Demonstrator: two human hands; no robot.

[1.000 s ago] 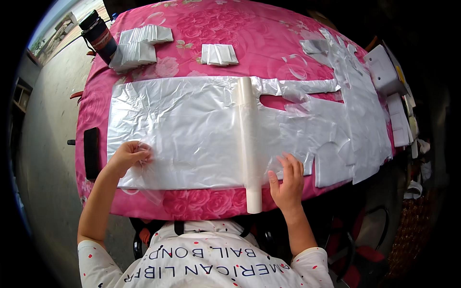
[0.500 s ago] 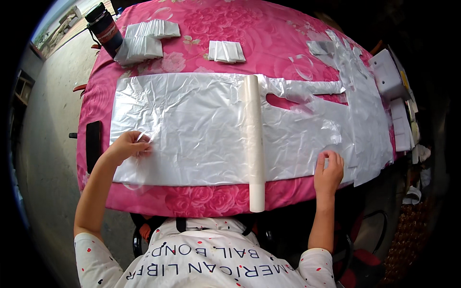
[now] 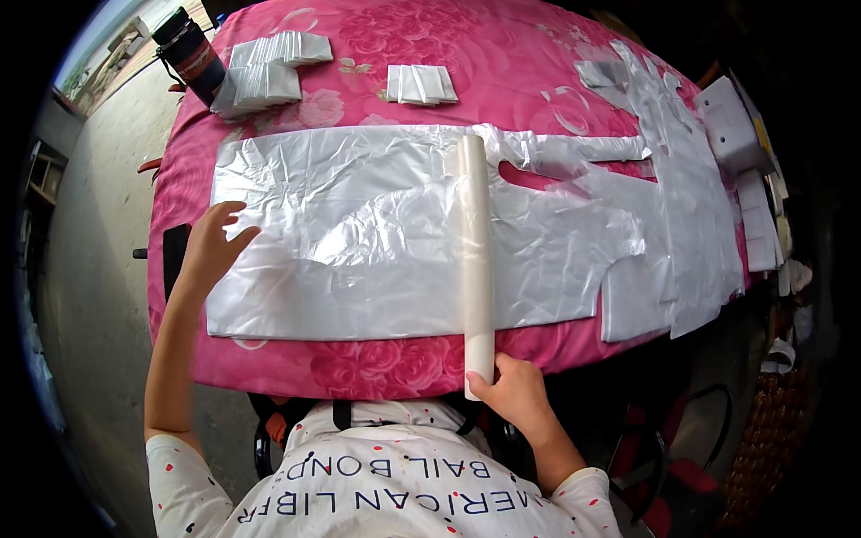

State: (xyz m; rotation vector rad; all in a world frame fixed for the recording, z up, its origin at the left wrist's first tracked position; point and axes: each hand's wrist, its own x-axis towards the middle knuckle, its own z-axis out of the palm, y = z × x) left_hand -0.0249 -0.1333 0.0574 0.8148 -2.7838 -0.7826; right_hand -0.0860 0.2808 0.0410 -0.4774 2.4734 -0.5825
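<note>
A thin, crinkled, translucent plastic sheet (image 3: 359,287) lies flat across the table, with curved cut-outs and strap-like strips at its right end. Crosswise over it rests a long pale tube (image 3: 475,251), its near end sticking out past the sheet. My right hand (image 3: 518,393) is closed round that near end, thumb on top. Over the sheet's left edge, my left hand (image 3: 213,240) has thumb and fingers apart and holds nothing. Whether its fingertips touch the plastic is hard to tell.
More plastic sheets (image 3: 695,224) lie layered at the right end of the pink floral cloth (image 3: 377,372). Folded plastic packets (image 3: 260,85) and a smaller folded stack (image 3: 421,84) sit at the back. A dark bottle (image 3: 190,58) stands far left; a black flat object (image 3: 175,255) lies behind my left wrist.
My right hand has moved left from the sheet's right end and taken hold of the tube's near end. My left hand has moved up and left, its fingers spreading. The sheet's near right strip has shifted.
</note>
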